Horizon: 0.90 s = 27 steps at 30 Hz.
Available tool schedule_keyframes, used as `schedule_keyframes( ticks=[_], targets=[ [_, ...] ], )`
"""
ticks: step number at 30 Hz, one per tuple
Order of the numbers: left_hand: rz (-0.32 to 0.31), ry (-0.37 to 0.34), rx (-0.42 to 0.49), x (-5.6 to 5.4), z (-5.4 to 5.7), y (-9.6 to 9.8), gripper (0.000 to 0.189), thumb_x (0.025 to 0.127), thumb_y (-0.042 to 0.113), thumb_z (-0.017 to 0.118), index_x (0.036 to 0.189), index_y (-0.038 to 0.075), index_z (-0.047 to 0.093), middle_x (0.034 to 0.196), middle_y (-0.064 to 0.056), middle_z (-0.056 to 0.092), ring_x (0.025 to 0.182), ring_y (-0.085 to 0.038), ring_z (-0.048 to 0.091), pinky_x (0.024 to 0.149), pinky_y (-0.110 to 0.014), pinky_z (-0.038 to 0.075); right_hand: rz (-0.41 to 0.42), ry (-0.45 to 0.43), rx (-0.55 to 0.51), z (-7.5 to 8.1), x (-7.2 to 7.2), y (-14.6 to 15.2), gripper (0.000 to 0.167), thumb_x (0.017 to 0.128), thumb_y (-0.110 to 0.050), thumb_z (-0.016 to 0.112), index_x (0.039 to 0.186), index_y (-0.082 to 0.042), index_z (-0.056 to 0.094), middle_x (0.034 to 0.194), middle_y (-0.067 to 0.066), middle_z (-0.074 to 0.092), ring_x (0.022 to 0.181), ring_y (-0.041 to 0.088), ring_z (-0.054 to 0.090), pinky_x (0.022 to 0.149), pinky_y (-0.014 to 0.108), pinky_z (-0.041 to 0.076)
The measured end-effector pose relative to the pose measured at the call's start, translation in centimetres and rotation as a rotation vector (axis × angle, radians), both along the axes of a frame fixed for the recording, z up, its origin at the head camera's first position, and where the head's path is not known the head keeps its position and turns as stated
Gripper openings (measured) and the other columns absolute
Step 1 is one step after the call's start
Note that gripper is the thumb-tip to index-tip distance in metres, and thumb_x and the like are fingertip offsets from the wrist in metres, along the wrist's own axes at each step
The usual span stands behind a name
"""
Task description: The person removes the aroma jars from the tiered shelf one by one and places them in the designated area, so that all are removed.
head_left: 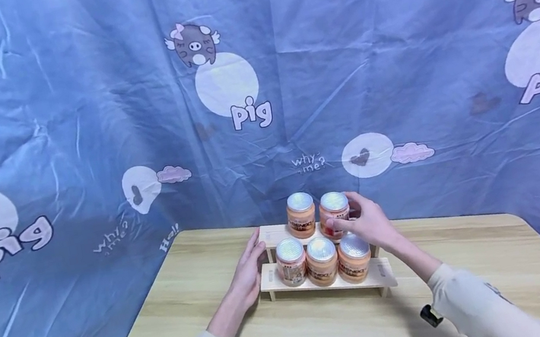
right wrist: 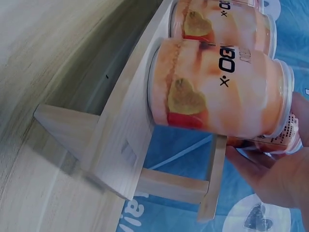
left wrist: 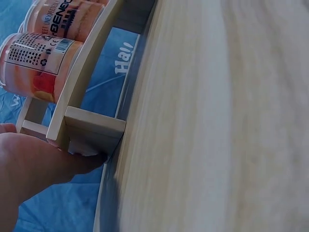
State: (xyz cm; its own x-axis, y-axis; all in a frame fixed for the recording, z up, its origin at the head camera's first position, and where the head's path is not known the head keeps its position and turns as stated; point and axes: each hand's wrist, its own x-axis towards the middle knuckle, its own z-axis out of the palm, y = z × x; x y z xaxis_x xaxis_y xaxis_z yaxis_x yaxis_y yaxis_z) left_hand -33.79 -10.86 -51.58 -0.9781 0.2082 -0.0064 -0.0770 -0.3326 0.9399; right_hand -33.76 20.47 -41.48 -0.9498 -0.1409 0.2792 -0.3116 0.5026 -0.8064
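Orange jars (right wrist: pixel 207 94), "NBO" legible; right hand (head_left: pixel 369 222) grips one; left hand (head_left: pixel 246 272) outstretched against rack (head_left: pixel 385 272).

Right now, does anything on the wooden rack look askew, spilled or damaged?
No spill or damage shows. One mild oddity: on the front tier of the wooden rack, the left jar turns a fine-print panel outward, while the middle jar and right jar show large lettering.

Glossy jars (head_left: pixel 323 271), smooth wooden rack (head_left: pixel 385 273)
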Motion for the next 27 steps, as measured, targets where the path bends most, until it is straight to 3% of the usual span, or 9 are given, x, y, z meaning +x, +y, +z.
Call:
schedule_keyframes(
  ticks=[4,9,19,27],
  targets=[
    [-0.025,0.001,-0.022,-0.1,-0.3,0.3,0.073,0.103,0.039,0.058,0.164,0.027,0.020,0.168,-0.016,0.009,0.150,-0.042,0.015,0.117,-0.063,-0.005,-0.064,-0.002,0.009,-0.1,0.1,0.3,0.084,0.079,-0.039,0.089,0.144,-0.004,0.050,0.116,0.017,0.070,0.102,0.030,0.068,0.089,0.046,0.055],
    [-0.023,-0.003,-0.056,0.1,-0.5,0.4,0.073,0.103,0.040,0.057,0.165,0.026,0.019,0.169,-0.016,0.004,0.149,-0.043,0.014,0.117,-0.063,-0.005,-0.081,-0.025,0.017,0.0,0.3,0.7,0.085,0.079,-0.041,0.089,0.145,-0.004,0.050,0.117,0.017,0.070,0.103,0.031,0.068,0.091,0.046,0.055],
    [-0.009,0.014,-0.041,-0.1,0.2,1.1,0.068,0.105,0.035,0.053,0.164,0.026,0.021,0.169,-0.016,0.005,0.151,-0.040,0.010,0.119,-0.057,-0.004,-0.077,0.044,0.036,2.2,0.6,2.4,0.086,0.081,-0.042,0.087,0.147,0.000,0.049,0.120,0.021,0.069,0.104,0.035,0.069,0.093,0.049,0.054],
    [0.020,0.015,-0.031,0.1,0.4,0.6,0.067,0.105,0.035,0.054,0.164,0.026,0.024,0.169,-0.012,0.009,0.152,-0.036,0.007,0.119,-0.055,-0.006,-0.107,0.063,0.041,2.6,1.1,4.5,0.079,0.083,-0.040,0.086,0.143,0.000,0.052,0.121,0.022,0.068,0.106,0.035,0.068,0.092,0.049,0.055]
  ],
)
